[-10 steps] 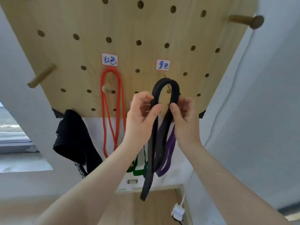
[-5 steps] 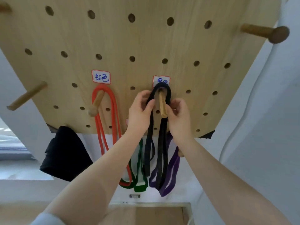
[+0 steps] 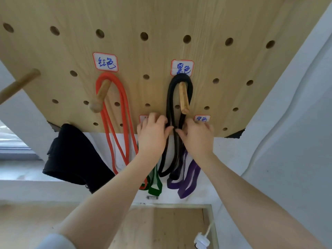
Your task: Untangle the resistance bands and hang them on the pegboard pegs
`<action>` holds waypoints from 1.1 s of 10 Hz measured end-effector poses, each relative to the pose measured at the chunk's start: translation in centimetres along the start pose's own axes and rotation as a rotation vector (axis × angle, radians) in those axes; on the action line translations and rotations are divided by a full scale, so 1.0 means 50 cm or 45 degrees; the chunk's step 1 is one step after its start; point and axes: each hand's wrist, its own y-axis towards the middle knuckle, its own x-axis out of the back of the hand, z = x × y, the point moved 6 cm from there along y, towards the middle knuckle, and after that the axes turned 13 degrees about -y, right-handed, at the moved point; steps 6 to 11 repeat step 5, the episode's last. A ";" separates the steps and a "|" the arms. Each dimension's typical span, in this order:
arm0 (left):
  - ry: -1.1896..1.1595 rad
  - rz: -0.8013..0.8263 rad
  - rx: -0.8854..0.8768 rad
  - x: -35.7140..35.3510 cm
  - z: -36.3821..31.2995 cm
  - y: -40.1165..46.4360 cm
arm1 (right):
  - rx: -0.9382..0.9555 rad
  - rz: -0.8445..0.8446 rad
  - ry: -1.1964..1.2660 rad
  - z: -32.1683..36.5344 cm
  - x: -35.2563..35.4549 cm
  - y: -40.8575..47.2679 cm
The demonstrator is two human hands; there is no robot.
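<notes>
White walls frame a light wooden pegboard [image 3: 161,18] w/ rows of round holes, seen from below. Black resistance band [image 3: 169,97] is looped over a short wooden peg [image 3: 183,97] near board centre, just under a red-edged paper label w/ blue handwriting [image 3: 182,67]; both strands hang down past the board's lower edge.

Left hand [image 3: 152,135] & right hand [image 3: 196,137] meet at the black band just below its peg. Left thumb and fingers are closed narrowly on the strands where they cross; right fingertips [image 3: 178,131] pinch the same spot from the other side. Both hands hold the band, knuckles close to the board.

Orange resistance band [image 3: 124,112] hangs from a knob-ended wooden peg [image 3: 100,97] to the left, under a second handwritten label [image 3: 105,62], clear of the hands. Dark green flat band [image 3: 154,184] hangs behind the left wrist, lower loop showing just beside the orange one's bottom. Purple flat band [image 3: 188,180] hangs behind the right wrist, under a partly hidden label [image 3: 202,119]; can't tell what peg carries green or purple.

Black fabric item [image 3: 71,153] hangs at the board's lower left corner. Long bare peg [image 3: 19,85] sticks out far left. Wooden floor [image 3: 161,227] below, w/ a white plug and cord [image 3: 202,241] at bottom right.
</notes>
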 end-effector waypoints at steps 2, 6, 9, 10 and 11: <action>0.045 0.030 0.034 0.001 0.013 0.025 | -0.045 0.196 0.076 0.008 -0.007 0.019; 0.047 0.013 0.001 0.038 0.027 -0.020 | -0.192 0.196 0.351 0.000 0.021 -0.002; 0.047 0.013 0.001 0.038 0.027 -0.020 | -0.192 0.196 0.351 0.000 0.021 -0.002; 0.047 0.013 0.001 0.038 0.027 -0.020 | -0.192 0.196 0.351 0.000 0.021 -0.002; 0.047 0.013 0.001 0.038 0.027 -0.020 | -0.192 0.196 0.351 0.000 0.021 -0.002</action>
